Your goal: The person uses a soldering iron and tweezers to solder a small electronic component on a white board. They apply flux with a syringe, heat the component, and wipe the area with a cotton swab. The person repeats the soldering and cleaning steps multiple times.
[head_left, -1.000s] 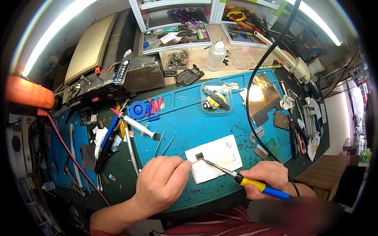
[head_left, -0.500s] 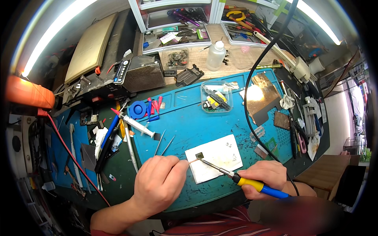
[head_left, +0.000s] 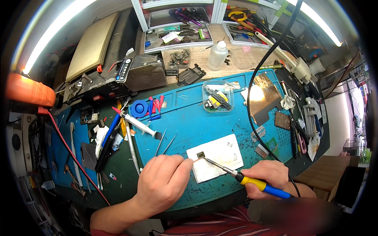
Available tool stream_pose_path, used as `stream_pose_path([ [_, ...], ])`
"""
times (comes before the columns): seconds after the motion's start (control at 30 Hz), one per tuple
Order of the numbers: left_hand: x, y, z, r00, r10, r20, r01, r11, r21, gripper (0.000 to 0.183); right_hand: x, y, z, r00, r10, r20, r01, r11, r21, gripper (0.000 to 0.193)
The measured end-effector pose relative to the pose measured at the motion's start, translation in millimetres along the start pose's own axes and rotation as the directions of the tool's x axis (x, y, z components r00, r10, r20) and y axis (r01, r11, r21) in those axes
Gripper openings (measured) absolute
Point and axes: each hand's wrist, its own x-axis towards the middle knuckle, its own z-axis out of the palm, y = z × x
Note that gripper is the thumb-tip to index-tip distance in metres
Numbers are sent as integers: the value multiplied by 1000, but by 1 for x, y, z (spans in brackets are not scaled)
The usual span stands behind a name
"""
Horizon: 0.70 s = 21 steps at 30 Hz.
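A small dark square chip [head_left: 201, 154] lies on a folded white paper pad [head_left: 222, 151] on the blue work mat. My right hand [head_left: 269, 176] grips a soldering iron [head_left: 252, 181] by its yellow and blue handle, its tip pointing at the chip's lower right edge. My left hand [head_left: 164, 181] is closed, palm down, at the pad's left edge. From its fingertips a thin copper-coloured strip, apparently desoldering braid [head_left: 198, 159], reaches along the chip's lower edge toward the iron tip. Whether tip and braid touch is too small to tell.
Tweezers [head_left: 168, 144] and a syringe [head_left: 138, 125] lie left of the pad. Behind it stands a clear box of parts [head_left: 217, 97]. The iron's black cable [head_left: 251, 122] arches over the mat's right side. A plastic bottle [head_left: 217, 56] stands farther back.
The iron tip has slid slightly right along the chip's lower edge. My left hand has shifted a little right with the braid. The whole view has also moved slightly.
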Motion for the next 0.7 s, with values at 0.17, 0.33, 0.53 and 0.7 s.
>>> stream_pose_path([
  [0.17,0,-1,-2,1000,-7,8,7,1000,6,28,3,-1,0,1000,-8,23,7,1000,14,35],
  [0.33,0,1,-5,999,-39,18,38,999,39,27,6,-1,1,999,-3,32,2,1000,21,36],
  [0.53,-1,0,-4,1000,-21,5,21,1000,17,27,5,-3,0,999,15,35,-16,1000,21,36],
  [0.7,1,1,-4,1000,-31,2,31,999,38,27,5,-2,3,1000,16,11,-17,1000,19,36],
])
